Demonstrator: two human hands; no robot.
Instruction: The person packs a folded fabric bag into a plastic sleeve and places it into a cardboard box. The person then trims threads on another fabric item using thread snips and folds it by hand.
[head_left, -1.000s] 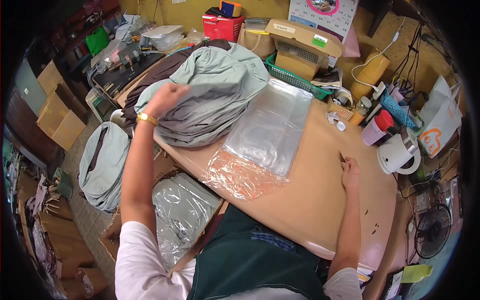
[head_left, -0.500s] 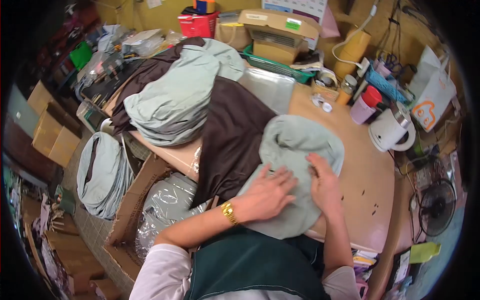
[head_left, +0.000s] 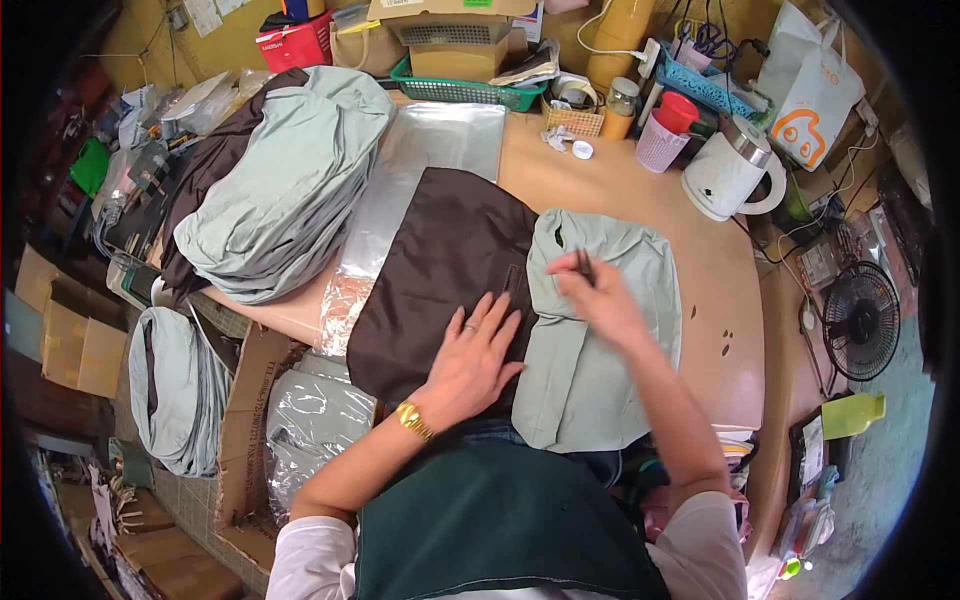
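Note:
A fabric piece lies flat before me, with a dark brown half (head_left: 430, 270) on the left and a pale grey-green half (head_left: 610, 370) on the right. My left hand (head_left: 476, 355) rests palm down on the brown half near the seam, fingers spread. Above the upper part of the green half is my right hand (head_left: 598, 300), blurred, its fingers closed around a small dark slim tool (head_left: 585, 266) whose kind I cannot make out. A small dark opening shows in the green cloth beside that hand. A narrow stitched strip (head_left: 510, 284) marks the brown cloth above my left fingers.
A pile of green and brown fabric (head_left: 280, 190) lies at the left, beside clear plastic sheets (head_left: 450, 135). A carton (head_left: 245, 430) holds plastic-wrapped pieces. Along the right stand a white kettle (head_left: 730, 170), a pink cup (head_left: 660, 145) and a black fan (head_left: 860, 320).
The brown half now lies spread and flat, with the green half straightened beside it. My left hand has moved left onto the brown cloth; my right hand has risen and shows a dark tool.

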